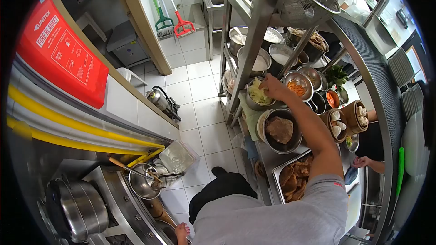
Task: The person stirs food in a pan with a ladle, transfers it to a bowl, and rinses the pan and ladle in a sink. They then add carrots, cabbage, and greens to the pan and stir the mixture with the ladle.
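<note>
My right hand [273, 87] reaches over a metal bowl of pale green shredded cabbage [260, 96], its fingers closed on some of the shreds. Beside that bowl, to the right, stands a bowl of shredded carrot [297, 87]. Nearer to me, under my forearm, a big metal bowl holds a lump of raw minced meat [279, 129]. Below it a rectangular tray of browned meat pieces [296, 177] is partly covered by my arm. My left hand [182, 231] hangs low by the stove side, fingers loosely bent and apart, with nothing visible in it.
Bamboo steamers with white buns [337, 124] stand right of my arm, near a co-worker's hand [362, 161]. A metal shelf post [259, 27] and hanging strainer [309, 0] rise by the bowls. A stove [131, 213] with a large pot [81, 208] lies left.
</note>
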Tool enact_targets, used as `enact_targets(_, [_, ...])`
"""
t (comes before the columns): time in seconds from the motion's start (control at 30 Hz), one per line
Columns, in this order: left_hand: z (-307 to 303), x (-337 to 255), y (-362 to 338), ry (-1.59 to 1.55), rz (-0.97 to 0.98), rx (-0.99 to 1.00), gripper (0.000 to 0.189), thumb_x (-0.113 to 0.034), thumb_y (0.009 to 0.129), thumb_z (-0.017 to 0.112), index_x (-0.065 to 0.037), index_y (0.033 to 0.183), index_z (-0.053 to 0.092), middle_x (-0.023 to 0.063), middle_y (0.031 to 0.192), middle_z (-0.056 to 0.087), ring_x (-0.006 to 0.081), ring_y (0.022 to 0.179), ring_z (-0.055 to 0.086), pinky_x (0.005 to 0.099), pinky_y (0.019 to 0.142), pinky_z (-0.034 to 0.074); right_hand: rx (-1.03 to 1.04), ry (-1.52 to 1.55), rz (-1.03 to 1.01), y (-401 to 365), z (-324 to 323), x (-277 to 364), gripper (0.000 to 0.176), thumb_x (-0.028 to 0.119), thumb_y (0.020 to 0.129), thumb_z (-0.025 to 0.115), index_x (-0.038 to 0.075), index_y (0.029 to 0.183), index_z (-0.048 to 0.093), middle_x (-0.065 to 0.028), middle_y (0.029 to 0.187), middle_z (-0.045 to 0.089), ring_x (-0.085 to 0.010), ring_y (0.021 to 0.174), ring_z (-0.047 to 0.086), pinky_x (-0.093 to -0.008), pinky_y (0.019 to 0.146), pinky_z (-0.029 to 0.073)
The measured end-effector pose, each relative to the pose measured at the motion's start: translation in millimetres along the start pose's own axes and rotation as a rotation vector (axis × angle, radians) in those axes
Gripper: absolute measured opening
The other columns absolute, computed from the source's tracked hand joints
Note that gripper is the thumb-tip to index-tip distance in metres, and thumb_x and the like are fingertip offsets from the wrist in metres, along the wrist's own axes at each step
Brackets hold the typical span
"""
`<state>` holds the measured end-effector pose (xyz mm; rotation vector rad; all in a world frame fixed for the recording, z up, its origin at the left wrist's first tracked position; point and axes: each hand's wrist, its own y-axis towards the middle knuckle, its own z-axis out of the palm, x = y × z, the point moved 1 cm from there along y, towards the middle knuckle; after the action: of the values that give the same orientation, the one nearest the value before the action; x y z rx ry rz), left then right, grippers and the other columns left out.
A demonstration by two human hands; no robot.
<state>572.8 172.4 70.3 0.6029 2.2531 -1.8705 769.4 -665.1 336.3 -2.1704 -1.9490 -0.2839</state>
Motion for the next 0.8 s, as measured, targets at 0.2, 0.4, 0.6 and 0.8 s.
enact_targets(0.2, [5, 18, -14, -0.081, 0.033, -0.008, 0.027, -0.033, 0.099, 0.056, -0.007, 0.094, 0.059, 0.0058, 0.062, 0.056, 0.0161, 0.046, 0.052, 0.0298, 0.040, 0.041, 0.192, 0.004, 0.053, -17, -3, 43, 0.068, 0.003, 0.074, 0.069, 0.025, 0.136, 0.053, -0.0235, 0.132, 0.037, -0.0434, 0.120, 0.049, -0.0425, 0.105, 0.043])
enact_targets(0.4, [16, 7, -16, -0.099, 0.095, 0.003, 0.025, -0.029, 0.100, 0.056, -0.004, 0.094, 0.058, 0.0054, 0.063, 0.055, 0.0136, 0.047, 0.051, 0.0266, 0.041, 0.040, 0.280, -0.065, -0.075, 2, 7, 29, 0.065, 0.003, 0.071, 0.074, 0.021, 0.131, 0.057, -0.0224, 0.133, 0.038, -0.0413, 0.109, 0.059, -0.0441, 0.099, 0.049])
enact_targets(0.6, [30, -4, -32, -0.086, 0.148, -0.050, 0.028, -0.031, 0.099, 0.057, -0.004, 0.093, 0.060, 0.0055, 0.065, 0.056, 0.0132, 0.050, 0.052, 0.0259, 0.044, 0.042, 0.173, -0.120, -0.024, 9, 26, 27, 0.049, 0.002, 0.068, 0.075, 0.010, 0.115, 0.065, -0.0177, 0.121, 0.043, -0.0396, 0.092, 0.064, -0.0445, 0.087, 0.052])
enact_targets(0.8, [34, 17, -48, -0.024, 0.100, -0.100, 0.028, -0.031, 0.098, 0.058, -0.004, 0.093, 0.063, 0.0062, 0.068, 0.061, 0.0138, 0.052, 0.055, 0.0269, 0.046, 0.046, -0.116, 0.123, -0.162, -4, 1, 8, 0.027, 0.008, 0.075, 0.080, 0.004, 0.100, 0.071, -0.0085, 0.109, 0.051, -0.0218, 0.085, 0.060, -0.0326, 0.068, 0.053])
